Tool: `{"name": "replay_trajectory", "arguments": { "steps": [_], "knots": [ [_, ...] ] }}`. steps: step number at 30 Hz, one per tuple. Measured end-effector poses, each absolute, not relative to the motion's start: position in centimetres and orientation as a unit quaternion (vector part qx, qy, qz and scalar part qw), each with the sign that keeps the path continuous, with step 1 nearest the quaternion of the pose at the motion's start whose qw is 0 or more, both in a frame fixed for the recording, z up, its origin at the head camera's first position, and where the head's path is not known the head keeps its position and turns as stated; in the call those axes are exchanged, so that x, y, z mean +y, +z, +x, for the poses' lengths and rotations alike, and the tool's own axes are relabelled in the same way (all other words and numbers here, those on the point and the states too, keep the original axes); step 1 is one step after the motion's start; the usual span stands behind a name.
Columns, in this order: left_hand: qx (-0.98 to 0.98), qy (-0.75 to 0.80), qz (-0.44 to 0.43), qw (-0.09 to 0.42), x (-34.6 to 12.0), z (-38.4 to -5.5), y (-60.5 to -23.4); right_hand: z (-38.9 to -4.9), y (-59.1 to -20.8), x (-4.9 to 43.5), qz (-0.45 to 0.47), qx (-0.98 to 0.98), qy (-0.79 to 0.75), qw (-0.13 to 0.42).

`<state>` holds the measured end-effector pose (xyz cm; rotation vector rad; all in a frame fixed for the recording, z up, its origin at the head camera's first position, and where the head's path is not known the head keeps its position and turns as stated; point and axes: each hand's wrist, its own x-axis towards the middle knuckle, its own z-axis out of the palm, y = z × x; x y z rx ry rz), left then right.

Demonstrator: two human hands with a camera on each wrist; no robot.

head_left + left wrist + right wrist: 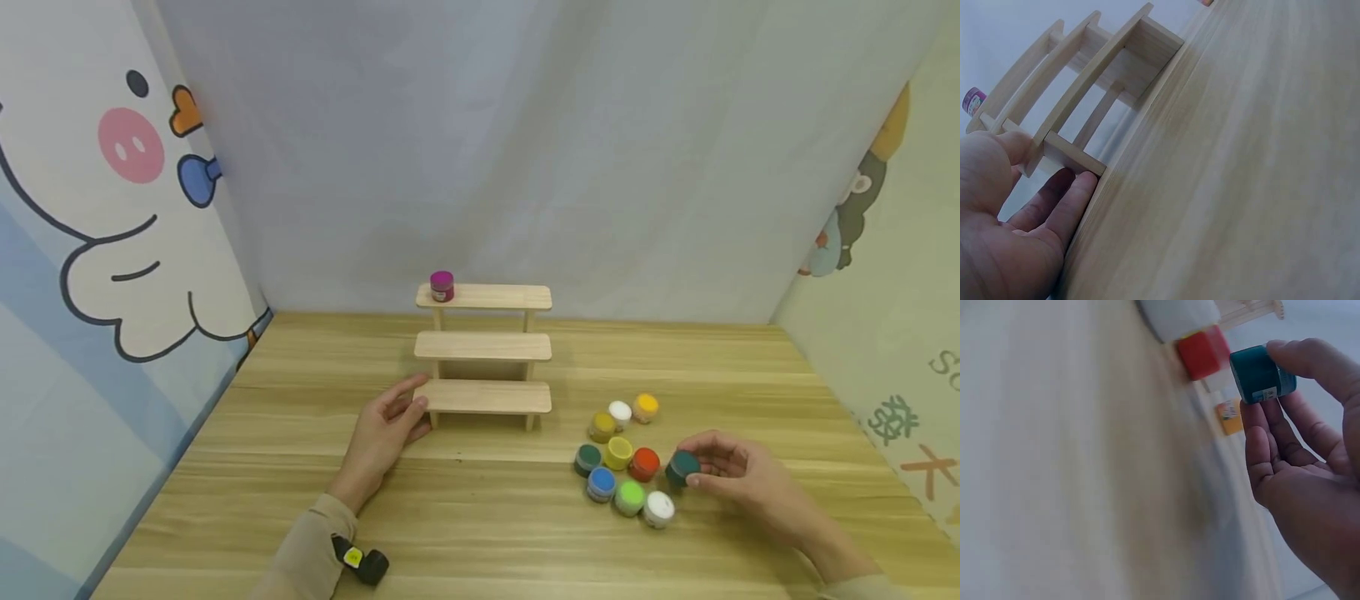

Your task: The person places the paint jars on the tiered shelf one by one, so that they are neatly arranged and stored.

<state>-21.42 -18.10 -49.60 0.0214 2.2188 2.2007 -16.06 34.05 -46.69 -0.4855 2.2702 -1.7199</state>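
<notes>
Head view: your right sleeve (862, 588) runs off the bottom edge; lettering on the right-hand wall is cut off.
Teal jar: you pinch it (681, 469) between the thumb and fingers of your right hand (738, 479), just beside the red jar (644, 464); whether its base touches the table is hard to tell.
Wooden stand: your left hand (381, 437) is at the left end of this three-tier stand (483, 397), fingertips against a front leg; you cannot tell whether it grips or only touches.
Purple jar: on the left of the top shelf (442, 287); the left wrist view shows you only part of it past the wood.
Jar cluster: nine jars sit right of the stand; the ochre one (602, 427) partly covers a white one (619, 414).
Right wrist view: blur softens the jars beyond your hand; a pale shape (1179, 315) is cut off, too unclear to name.
Tabletop: yellowish wood grain (480, 533) lies before you.
Room: a creased pale cloth (525, 150) hangs behind; a cartoon-printed panel (127, 225) stands at your left.
</notes>
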Motion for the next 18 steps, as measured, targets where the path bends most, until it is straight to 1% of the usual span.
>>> {"name": "replay_trajectory", "arguments": {
  "steps": [6, 13, 18],
  "knots": [
    [0.712, 0.702, 0.004, 0.017, -18.2, -21.5, -49.5, -17.2, -43.8, 35.4, -0.176, 0.776, -0.595, 0.114],
    [0.711, 0.703, -0.001, 0.021, -18.1, -21.5, -49.5, -19.7, -40.2, 36.8, -0.241, 0.723, -0.641, 0.091],
    [0.71, 0.704, 0.004, 0.017, -18.1, -21.4, -49.4, -20.9, -37.7, 36.9, -0.253, 0.729, -0.631, 0.079]
  ]
}}
